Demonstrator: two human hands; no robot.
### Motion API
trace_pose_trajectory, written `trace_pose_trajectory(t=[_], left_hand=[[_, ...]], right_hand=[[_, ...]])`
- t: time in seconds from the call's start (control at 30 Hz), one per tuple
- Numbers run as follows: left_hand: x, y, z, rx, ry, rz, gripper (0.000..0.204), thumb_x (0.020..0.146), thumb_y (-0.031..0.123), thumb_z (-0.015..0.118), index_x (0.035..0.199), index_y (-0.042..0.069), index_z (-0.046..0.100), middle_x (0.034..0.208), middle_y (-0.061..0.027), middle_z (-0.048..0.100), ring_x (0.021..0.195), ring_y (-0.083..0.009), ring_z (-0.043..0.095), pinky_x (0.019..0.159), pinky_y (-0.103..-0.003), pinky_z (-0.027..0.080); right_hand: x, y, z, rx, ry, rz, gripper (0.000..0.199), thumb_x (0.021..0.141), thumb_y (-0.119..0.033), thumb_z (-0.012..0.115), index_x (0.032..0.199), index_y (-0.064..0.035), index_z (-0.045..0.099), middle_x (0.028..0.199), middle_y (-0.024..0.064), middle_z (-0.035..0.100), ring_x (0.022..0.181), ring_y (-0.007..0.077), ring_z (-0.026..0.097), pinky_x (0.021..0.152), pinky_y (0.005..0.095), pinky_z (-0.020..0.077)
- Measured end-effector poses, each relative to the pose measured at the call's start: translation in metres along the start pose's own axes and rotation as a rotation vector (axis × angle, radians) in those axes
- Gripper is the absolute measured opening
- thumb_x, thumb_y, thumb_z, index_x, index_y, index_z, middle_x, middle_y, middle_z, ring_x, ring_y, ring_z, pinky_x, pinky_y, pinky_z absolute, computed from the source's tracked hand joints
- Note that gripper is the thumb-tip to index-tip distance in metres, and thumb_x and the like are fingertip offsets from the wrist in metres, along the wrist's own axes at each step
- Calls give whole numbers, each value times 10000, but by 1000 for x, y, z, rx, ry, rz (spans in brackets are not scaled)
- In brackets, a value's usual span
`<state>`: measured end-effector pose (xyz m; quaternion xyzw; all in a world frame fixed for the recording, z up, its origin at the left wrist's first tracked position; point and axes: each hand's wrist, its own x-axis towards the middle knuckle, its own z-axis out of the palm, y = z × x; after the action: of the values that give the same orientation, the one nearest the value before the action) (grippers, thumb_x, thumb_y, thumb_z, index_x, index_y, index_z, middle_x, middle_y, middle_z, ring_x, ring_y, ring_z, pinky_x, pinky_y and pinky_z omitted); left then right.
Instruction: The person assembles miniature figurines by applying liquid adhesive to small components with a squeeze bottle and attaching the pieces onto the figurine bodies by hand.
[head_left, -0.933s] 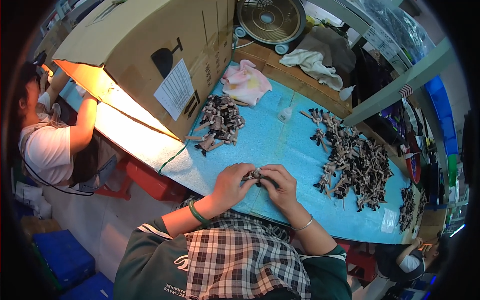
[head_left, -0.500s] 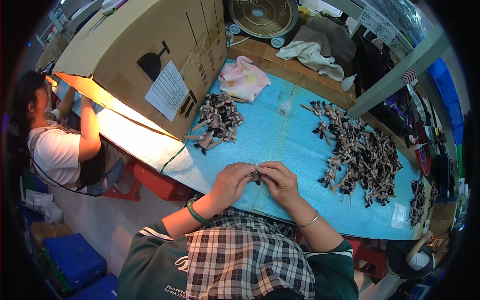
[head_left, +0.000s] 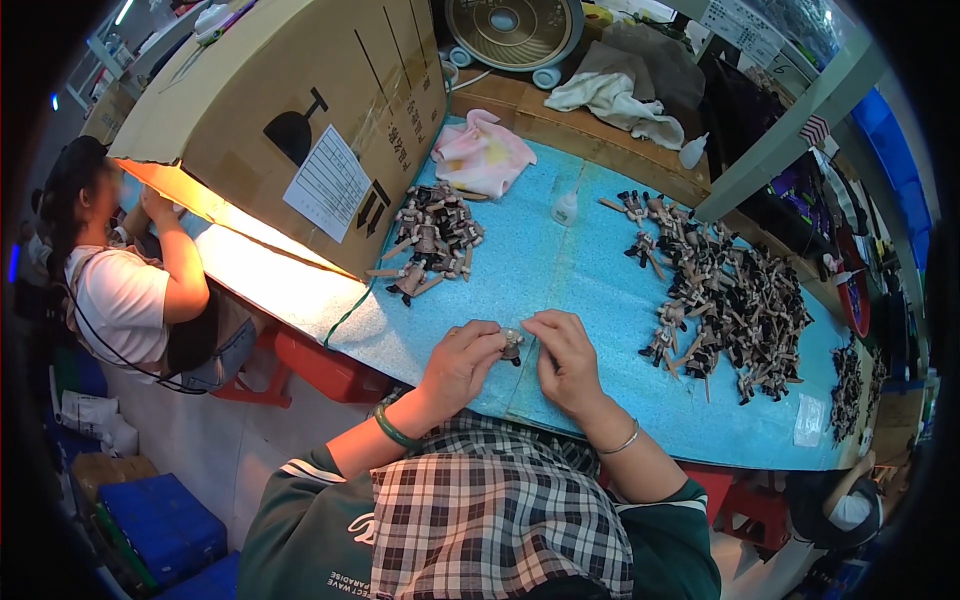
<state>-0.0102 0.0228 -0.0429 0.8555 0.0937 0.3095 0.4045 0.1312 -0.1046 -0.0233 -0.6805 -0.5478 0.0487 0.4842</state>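
The left hand [head_left: 460, 365] grips a small figure [head_left: 511, 346] between thumb and fingertips, just in front of the person and close to the near edge of the table [head_left: 600, 270]. Held there, between both hands, the piece is probably easy to see and to steady without reaching. The right hand [head_left: 568, 368] is poised just beside it, thumb and forefinger curled towards each other near the figure's pale top; whether they touch the figure or pinch something tiny I cannot tell.

Ahead of the left hand and a little to its left lies a smaller pile of figures [head_left: 432, 235]. Well to the right of the right hand spreads a much larger heap of figures [head_left: 725, 300]. The gap between the two likely keeps the lots from mixing and leaves the hands room.

Straight ahead of the hands, between pile and heap, stands a narrow-tipped white bottle [head_left: 565, 208], apart from both and so perhaps less easily knocked. Beyond the smaller pile a pink cloth [head_left: 483, 155] lies crumpled. Left of that pile, farther from the left hand, a big cardboard box [head_left: 235, 150] seems to screen off the warm light glowing at its far side
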Motion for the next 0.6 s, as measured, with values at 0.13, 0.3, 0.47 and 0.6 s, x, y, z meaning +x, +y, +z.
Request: trace_pose_trajectory(t=[0.13, 0.3, 0.47, 0.6], left_hand=[[-1, 2, 1, 23, 18, -10, 251, 786, -6, 636, 1022, 66, 594, 959, -89, 615, 842, -282, 589, 762, -353, 453], [-3, 1, -4, 162, -67, 117, 128, 791, 12, 628, 903, 46, 577, 935, -89, 617, 832, -268, 593, 751, -351, 449], [-4, 3, 1, 121, 18, 53, 138, 769, -9, 640, 873, 41, 564, 905, -87, 616, 808, -256, 598, 736, -346, 442], [-8, 1, 3, 136, 54, 108, 185, 740, -28, 662, 888, 31, 570, 879, -91, 607, 779, -261, 591, 721, -344, 444]], right_hand=[[-6, -7, 8, -372, -38, -179, 386, 663, 44, 593, 1042, -31, 613, 1047, 128, 582, 1017, 299, 561, 835, 399, 437], [-8, -4, 0, -466, -164, -176, 368, 667, 30, 589, 1028, -38, 611, 1028, 110, 592, 980, 285, 573, 822, 395, 428], [-3, 5, -1, -265, -5, 101, 315, 689, 3, 627, 1001, -42, 616, 1016, 79, 632, 963, 253, 583, 817, 381, 417], [0, -3, -7, -204, -51, 181, 356, 759, -181, 724, 1071, -65, 598, 929, 24, 662, 910, 220, 577, 772, 358, 398]])
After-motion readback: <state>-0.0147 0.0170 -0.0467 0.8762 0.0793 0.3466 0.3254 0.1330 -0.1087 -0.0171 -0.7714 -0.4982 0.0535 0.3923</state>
